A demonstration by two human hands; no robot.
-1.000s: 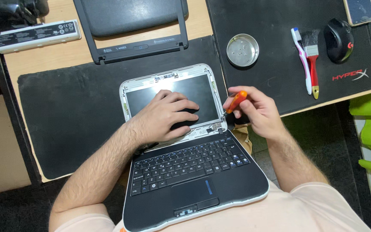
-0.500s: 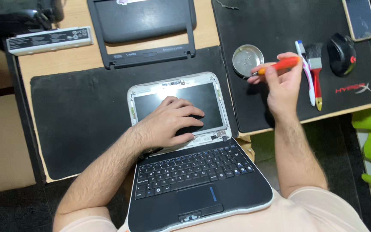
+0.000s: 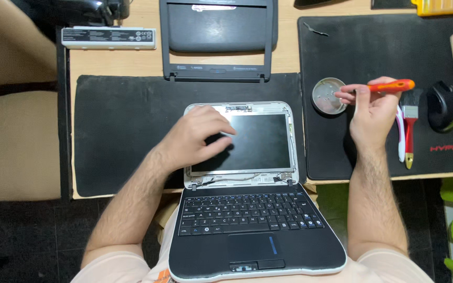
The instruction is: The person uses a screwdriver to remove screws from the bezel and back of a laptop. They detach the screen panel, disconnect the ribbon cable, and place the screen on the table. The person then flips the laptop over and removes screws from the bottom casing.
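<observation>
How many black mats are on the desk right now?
2. One mat lies under the laptop and left hand; the other mat lies to the right, under the round metal dish, brush and mouse.

A home repair desk. A wooden table (image 3: 132, 63) carries black mats (image 3: 127, 131), a removed laptop bezel (image 3: 218, 39), a battery (image 3: 108, 37) at upper left, and a brush (image 3: 409, 126) at right.

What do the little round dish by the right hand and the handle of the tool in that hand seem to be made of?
The small round silver dish looks like bare metal: grey, with a dull shine and a thin rim. The orange screwdriver handle in the right hand looks like smooth moulded plastic, evenly coloured and slightly glossy; rubber cannot be ruled out.
</observation>
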